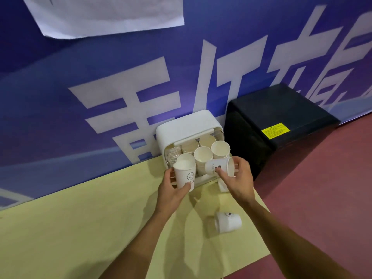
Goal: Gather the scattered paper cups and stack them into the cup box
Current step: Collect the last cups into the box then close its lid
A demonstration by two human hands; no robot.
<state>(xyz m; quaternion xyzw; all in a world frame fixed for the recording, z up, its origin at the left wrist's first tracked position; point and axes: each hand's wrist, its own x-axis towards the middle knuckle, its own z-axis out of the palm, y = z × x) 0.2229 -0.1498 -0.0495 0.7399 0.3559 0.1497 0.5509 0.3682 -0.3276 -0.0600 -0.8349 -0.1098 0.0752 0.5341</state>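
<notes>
Both my arms reach far, side by side. My left grip curls round an upright cup; my right grip holds a sideways cup.

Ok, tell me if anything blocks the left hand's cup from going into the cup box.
Nothing visible does. The left hand holds its upright cup right at the front left of the open cup box. The right hand holds a tilted cup off to its right, out of the way.

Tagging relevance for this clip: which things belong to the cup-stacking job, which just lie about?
Job: cup box, stacked cups, smiley cup in left hand, tilted cup in right hand, fallen cup on table.
Lying about: black box, blue banner, paper sheet.
</notes>
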